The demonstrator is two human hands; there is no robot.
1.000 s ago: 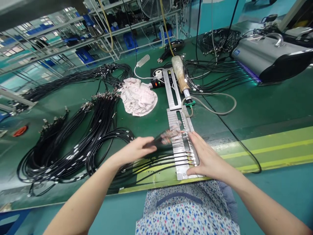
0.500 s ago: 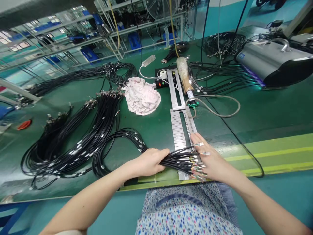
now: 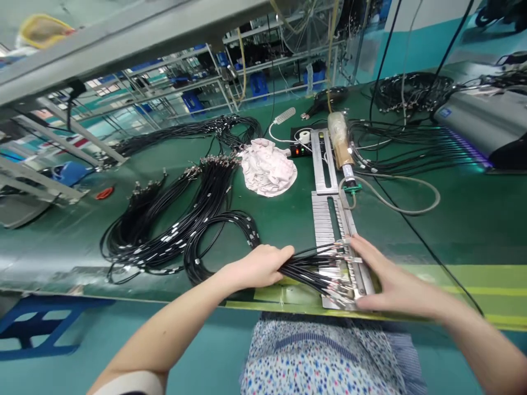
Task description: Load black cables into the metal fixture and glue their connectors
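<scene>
My left hand (image 3: 265, 267) is closed round a bundle of black cables (image 3: 307, 272), just behind their ends. The cable ends, with metal tips and light tags, fan out over a slotted metal fixture (image 3: 323, 222) at the table's front edge. My right hand (image 3: 385, 280) is open to the right of these ends, thumb and fingers spread apart. Its fingertips are at the fixture's right side, close to the tips; whether they touch them I cannot tell. Behind the left hand the bundle loops back across the table.
More black cable bundles (image 3: 206, 203) lie at left. A crumpled pale cloth (image 3: 267, 167), a power strip (image 3: 302, 149) and a wrapped syringe-like dispenser (image 3: 341, 145) with a hose are farther back. A grey machine (image 3: 486, 126) with a purple glow stands at right. A metal frame (image 3: 135, 41) crosses overhead.
My right hand has drawn back to the right from the cable ends, and its fingers have spread. My left hand keeps its grip. The camera view has swung left.
</scene>
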